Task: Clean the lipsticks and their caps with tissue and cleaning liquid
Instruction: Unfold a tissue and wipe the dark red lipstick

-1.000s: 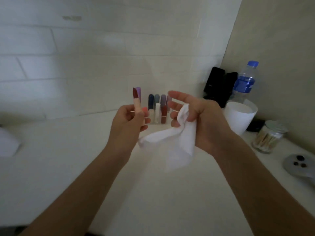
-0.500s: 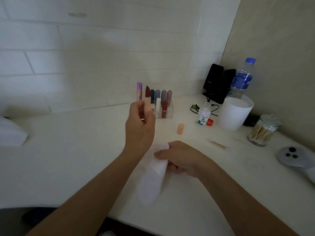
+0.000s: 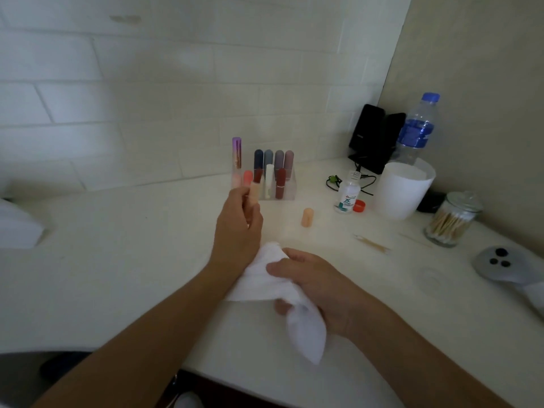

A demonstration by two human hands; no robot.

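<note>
My left hand (image 3: 239, 228) holds an uncapped lipstick (image 3: 255, 188) upright, its peach tube between the fingers and the dark red tip pointing up. My right hand (image 3: 315, 282) grips a white tissue (image 3: 262, 278) low over the counter, just below the left wrist. The lipstick's peach cap (image 3: 307, 217) stands alone on the counter. A small open bottle of cleaning liquid (image 3: 347, 192) stands beside its red lid (image 3: 359, 206). Behind my left hand, a clear holder (image 3: 290, 189) carries several capped lipsticks.
At the back right stand a white cup (image 3: 403, 189), a water bottle (image 3: 418, 131), black speakers (image 3: 374, 136) and a glass jar of cotton swabs (image 3: 453, 220). A used swab (image 3: 372, 244) lies on the counter. A grey controller (image 3: 500, 263) rests at the right edge, a tissue box (image 3: 14, 225) at the left.
Both hands have come down from in front of the holder. My right hand dropped to the counter with the tissue, away from the lipstick, which my left hand still holds upright.
</note>
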